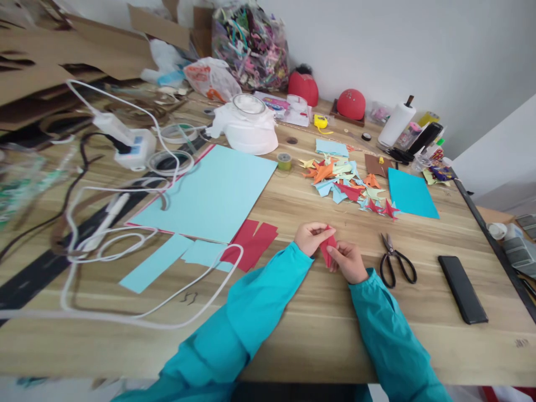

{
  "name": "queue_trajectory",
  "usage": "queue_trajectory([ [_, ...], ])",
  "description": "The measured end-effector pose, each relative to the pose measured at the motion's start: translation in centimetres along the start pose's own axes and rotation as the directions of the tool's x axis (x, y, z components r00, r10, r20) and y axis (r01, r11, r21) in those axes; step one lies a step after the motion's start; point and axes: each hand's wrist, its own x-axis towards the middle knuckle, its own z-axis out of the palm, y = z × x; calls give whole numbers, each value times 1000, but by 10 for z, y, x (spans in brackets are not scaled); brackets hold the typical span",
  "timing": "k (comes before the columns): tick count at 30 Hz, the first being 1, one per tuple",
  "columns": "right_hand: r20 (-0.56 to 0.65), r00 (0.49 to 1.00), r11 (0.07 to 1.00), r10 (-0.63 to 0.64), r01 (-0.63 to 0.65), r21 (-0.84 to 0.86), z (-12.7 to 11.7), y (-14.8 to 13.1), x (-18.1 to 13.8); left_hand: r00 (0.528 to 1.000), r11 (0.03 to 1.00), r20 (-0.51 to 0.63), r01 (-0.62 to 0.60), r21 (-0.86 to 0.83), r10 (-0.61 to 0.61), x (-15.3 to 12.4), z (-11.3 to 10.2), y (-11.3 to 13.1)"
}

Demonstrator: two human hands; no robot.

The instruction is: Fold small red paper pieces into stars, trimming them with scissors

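Pinching 1 folded red paper (327, 254) L of scissors (390, 257) (1 pr.): clamped at top btwn L hand (310, 238) fingertips, at lower R edge btwn R hand (350, 261) thumb and fingers. 1 blk phone (463, 289) R of scissors; 1 blue sheet (412, 192) beyond; beyond-L, paper figs (349, 192), too overlapped to count.

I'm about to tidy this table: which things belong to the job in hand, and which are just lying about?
Likely part of the job:
- red paper, held by left hand and right hand
- folded paper shapes
- red strips
- scissors

Probably just lying about:
- phone
- yellow tape measure
- power socket
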Motion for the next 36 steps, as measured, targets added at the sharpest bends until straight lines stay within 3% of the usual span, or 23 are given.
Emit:
queue_trajectory([
  [11,52,998,996,-31,35,-81,2,-2,-2,998,990,-23,-57,129,61,-2,-4,6],
  [14,32,999,998,-21,23,-51,1,-2,-2,1000,995,-22,-16,102,19,-2,-3,6],
  [21,-104,994,988,24,-8,152,-4,4,2,993,1000,116,-13,3,12,0,0,-2],
  [28,-52,999,995,-15,20,97,-4,1,1,999,994,44,1,109,-6,1,-2,-2],
  [36,-44,999,995,-6,10,102,-3,2,1,997,996,73,-24,84,18,-1,-1,-2],
])
